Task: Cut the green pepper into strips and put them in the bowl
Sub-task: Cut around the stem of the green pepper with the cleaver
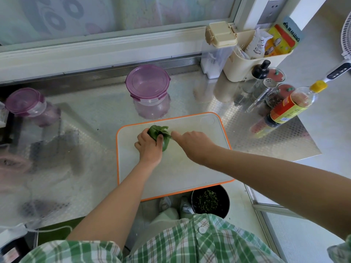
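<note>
Pinning the green pepper (154, 132) under curled fingers (142, 135), the left hand (149, 148) sits just beside the right hand (192, 143), which grips a blade (164, 134) across it

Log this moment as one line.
stage: cutting | left hand grips green pepper on cutting board | right hand holds knife across pepper | loose strips: none seen
</note>
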